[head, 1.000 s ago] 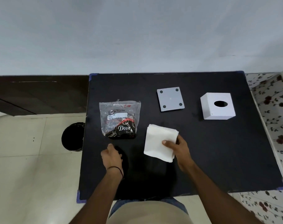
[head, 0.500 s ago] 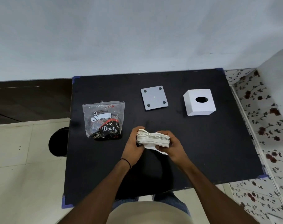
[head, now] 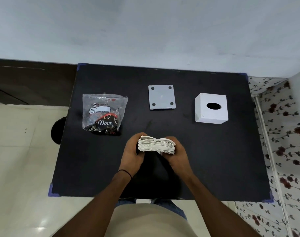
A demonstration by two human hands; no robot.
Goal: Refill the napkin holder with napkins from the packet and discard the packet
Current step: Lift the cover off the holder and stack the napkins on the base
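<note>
A stack of white napkins (head: 156,145) is held on edge above the near middle of the black table (head: 214,159). My left hand (head: 132,154) grips its left end and my right hand (head: 177,154) grips its right end. The clear plastic packet (head: 104,113) with a "Dove" label lies flat at the left, empty-looking. The white cube napkin holder (head: 211,108) with an oval hole stands at the right. Its grey square base plate (head: 161,97) with four dark pads lies apart in the far middle.
A round black bin (head: 57,128) stands on the tiled floor just off the table's left edge. A pale wall runs behind the table, and a floral-patterned surface lies to the right.
My left hand came over from the table and joined the right on the napkins. The stack, flat a second ago, now stands on edge between both hands.
</note>
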